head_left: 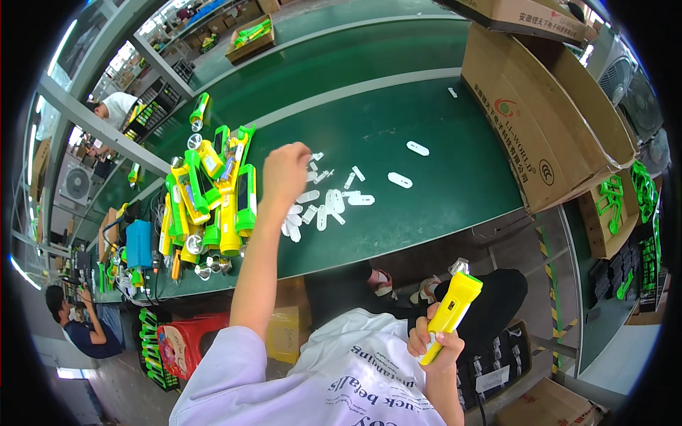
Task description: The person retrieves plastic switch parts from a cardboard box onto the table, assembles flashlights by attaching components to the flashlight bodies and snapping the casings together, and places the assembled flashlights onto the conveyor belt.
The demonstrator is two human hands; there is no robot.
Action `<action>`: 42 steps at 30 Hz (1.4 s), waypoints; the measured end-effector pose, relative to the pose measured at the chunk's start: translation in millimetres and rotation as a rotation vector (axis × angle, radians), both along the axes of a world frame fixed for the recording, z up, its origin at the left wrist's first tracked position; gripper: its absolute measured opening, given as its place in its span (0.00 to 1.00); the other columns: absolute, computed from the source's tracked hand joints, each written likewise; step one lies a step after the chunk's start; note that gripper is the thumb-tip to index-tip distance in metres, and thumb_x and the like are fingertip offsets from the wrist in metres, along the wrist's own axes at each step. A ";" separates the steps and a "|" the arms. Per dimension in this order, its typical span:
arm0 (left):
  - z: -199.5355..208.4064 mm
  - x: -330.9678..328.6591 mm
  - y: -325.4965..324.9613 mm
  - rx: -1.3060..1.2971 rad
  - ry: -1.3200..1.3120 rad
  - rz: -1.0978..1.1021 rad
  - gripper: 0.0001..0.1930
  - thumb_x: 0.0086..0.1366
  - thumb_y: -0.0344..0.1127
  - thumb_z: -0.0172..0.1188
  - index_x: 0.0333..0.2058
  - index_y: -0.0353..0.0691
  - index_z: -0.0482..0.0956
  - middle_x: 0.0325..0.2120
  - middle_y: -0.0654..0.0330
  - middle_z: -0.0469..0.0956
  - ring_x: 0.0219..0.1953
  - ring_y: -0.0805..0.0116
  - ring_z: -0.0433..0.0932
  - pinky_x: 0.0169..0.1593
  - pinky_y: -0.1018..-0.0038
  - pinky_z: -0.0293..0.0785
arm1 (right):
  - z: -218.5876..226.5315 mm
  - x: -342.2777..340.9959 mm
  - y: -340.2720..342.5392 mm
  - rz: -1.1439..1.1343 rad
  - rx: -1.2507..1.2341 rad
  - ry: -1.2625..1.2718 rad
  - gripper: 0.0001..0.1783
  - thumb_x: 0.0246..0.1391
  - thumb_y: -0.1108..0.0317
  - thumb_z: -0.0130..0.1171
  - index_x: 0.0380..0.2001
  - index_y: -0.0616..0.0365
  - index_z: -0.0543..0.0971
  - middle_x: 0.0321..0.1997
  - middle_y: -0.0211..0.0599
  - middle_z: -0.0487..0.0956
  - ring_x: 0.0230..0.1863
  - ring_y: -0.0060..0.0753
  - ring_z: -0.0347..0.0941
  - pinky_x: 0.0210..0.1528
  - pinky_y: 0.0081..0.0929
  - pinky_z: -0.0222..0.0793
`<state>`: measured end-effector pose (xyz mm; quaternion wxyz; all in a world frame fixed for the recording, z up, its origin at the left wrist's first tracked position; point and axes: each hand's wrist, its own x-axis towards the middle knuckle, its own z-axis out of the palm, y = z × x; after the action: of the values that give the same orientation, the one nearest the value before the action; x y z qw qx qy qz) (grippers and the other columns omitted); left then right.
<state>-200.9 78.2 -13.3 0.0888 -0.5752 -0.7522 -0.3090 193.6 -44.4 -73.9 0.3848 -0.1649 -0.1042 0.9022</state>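
Observation:
My right hand (437, 344) is closed round a yellow flashlight (455, 307) over my lap, at the lower right. Its clear reflector end (459, 267) points up and away. My left hand (286, 170) reaches over the green table, its fingers curled together beside small white plastic pieces (317, 156). What those fingers hold, if anything, is hidden. Several white oval plates (334, 201) lie scattered close to that hand, and two more plates (400, 180) lie apart to the right. Left of my hand is a heap of yellow and green flashlights (213, 188), some with clear reflectors.
A large cardboard box (526, 121) stands on the table's right end. A blue box-shaped device (139, 243) and cables sit at the left. A red stool (188, 344) is below the left edge. Two other people (117, 106) are at work on the left.

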 end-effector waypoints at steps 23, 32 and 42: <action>17.8 218.9 -72.6 -0.325 -0.876 -1.010 0.07 0.51 0.19 0.65 0.29 0.37 0.85 0.26 0.60 0.79 0.29 0.69 0.78 0.32 0.76 0.74 | -1.6 3.4 -3.8 0.083 -0.097 0.252 0.24 0.44 0.67 0.61 0.45 0.59 0.68 0.23 0.38 0.67 0.19 0.30 0.63 0.22 0.29 0.64; 6.2 229.5 -81.3 -0.304 -0.728 -0.987 0.07 0.51 0.19 0.64 0.30 0.35 0.84 0.26 0.59 0.79 0.29 0.68 0.78 0.32 0.75 0.74 | -3.6 8.5 -12.4 0.066 -0.081 0.259 0.23 0.44 0.68 0.61 0.45 0.60 0.69 0.24 0.38 0.67 0.19 0.30 0.64 0.23 0.30 0.65; 5.8 232.3 -80.3 -0.190 -0.605 -0.968 0.07 0.48 0.20 0.65 0.27 0.39 0.81 0.25 0.62 0.77 0.29 0.65 0.75 0.31 0.73 0.71 | -1.7 6.9 -12.3 0.068 -0.049 0.176 0.22 0.45 0.69 0.60 0.44 0.60 0.69 0.24 0.38 0.68 0.19 0.30 0.65 0.23 0.30 0.66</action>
<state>31.4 -2.1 -7.5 -0.3336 -0.7452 -0.4199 -0.3963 200.5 -56.7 -75.6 0.3573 -0.0904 -0.0536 0.9281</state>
